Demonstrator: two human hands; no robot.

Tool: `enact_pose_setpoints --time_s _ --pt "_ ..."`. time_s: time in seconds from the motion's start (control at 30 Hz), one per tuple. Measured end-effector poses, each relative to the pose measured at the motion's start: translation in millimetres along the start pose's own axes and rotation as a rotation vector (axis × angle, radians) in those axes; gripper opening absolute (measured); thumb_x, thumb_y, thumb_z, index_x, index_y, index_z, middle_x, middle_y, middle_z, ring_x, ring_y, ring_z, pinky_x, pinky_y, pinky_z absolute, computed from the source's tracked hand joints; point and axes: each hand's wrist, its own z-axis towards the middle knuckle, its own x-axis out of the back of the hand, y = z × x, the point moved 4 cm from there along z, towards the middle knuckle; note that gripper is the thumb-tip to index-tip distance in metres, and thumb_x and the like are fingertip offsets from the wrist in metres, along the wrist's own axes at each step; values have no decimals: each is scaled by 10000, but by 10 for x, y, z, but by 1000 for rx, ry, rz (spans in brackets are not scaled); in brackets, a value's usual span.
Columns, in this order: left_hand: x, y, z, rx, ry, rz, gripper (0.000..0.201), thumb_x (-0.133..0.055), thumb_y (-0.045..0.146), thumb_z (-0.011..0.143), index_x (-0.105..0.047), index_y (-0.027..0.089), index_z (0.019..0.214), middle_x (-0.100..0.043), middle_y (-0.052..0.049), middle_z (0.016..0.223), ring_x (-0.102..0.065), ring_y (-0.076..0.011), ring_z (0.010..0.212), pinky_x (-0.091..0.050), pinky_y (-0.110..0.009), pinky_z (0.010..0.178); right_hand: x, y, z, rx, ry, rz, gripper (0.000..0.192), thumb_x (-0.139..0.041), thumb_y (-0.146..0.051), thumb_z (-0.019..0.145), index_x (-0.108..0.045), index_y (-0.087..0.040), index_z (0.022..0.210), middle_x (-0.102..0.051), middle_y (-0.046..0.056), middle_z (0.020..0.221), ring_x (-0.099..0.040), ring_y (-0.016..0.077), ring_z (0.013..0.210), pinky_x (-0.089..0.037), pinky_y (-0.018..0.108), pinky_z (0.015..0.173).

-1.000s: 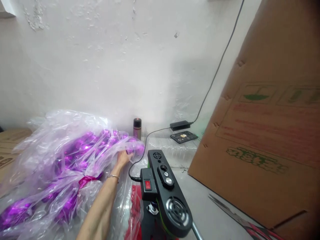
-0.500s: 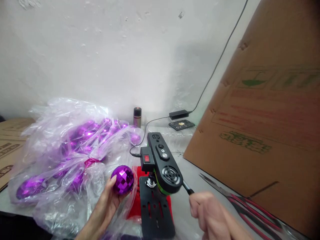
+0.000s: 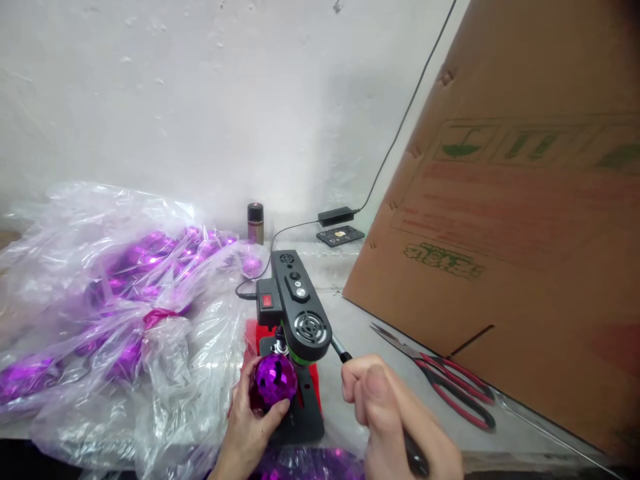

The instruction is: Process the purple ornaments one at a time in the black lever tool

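My left hand [image 3: 247,420] is wrapped round a shiny purple mirrored ball ornament [image 3: 276,379], fingers behind it and thumb at the front. The ball sits over the black slotted base of a small bench drill press [image 3: 303,300], just in front of the chuck [image 3: 280,345]. Whether ball and drill tip touch is hidden. My right hand [image 3: 395,413] is closed round the press's lever [image 3: 339,347], whose black grip end shows below the fist. Red material [image 3: 314,387] lies under the base.
On the left spreads a clear plastic bag [image 3: 170,360] with several purple balls. Red-handled shears [image 3: 450,380] lie at right before a leaning cardboard box [image 3: 475,267]. Behind stand a small dark bottle [image 3: 255,223], a phone [image 3: 340,235] and a power adapter [image 3: 336,215] with cable.
My left hand has brought the ball rightward from beside the press to over its base. My right hand stays on the lever. The whole view has shifted, showing more of the shears.
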Motion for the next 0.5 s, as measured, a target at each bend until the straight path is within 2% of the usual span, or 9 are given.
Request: enact_pose_setpoints --time_s 0.1,0.27,0.37,0.5 --pt "9 -21 -4 -67 -51 126 841 -897 573 735 -634 211 1447 -736 -176 1399 -664 -436 1355 -536 -597 1158 -27 -16 -35 -45 45 10 406 -484 -159 1130 -439 -214 730 -436 -35 672 -441 89 599 -319 299 568" --pt "-18 -7 -7 -155 -127 296 793 -844 540 846 -592 212 1523 -696 -182 1506 -632 -443 1416 -517 -652 1186 -19 -5 -45 -46 28 -1 399 -475 -143 1128 -444 -214 736 -450 -36 682 -448 84 602 -314 299 571" --pt "-30 -23 -45 -273 -108 388 749 -831 500 880 -594 221 1534 -687 -176 1531 -624 -439 1444 -537 -645 1181 -5 -8 -38 -40 14 5 396 -477 -141 1124 -449 -214 736 -443 -35 681 -443 88 600 -305 303 565" --pt "-50 -9 -95 -430 -70 469 730 -846 462 881 -601 212 1521 -707 -193 1502 -685 -439 1376 -594 -632 1119 -4 -28 -44 -46 12 8 392 -475 -123 1117 -448 -216 737 -436 -34 685 -439 95 607 -307 310 575"
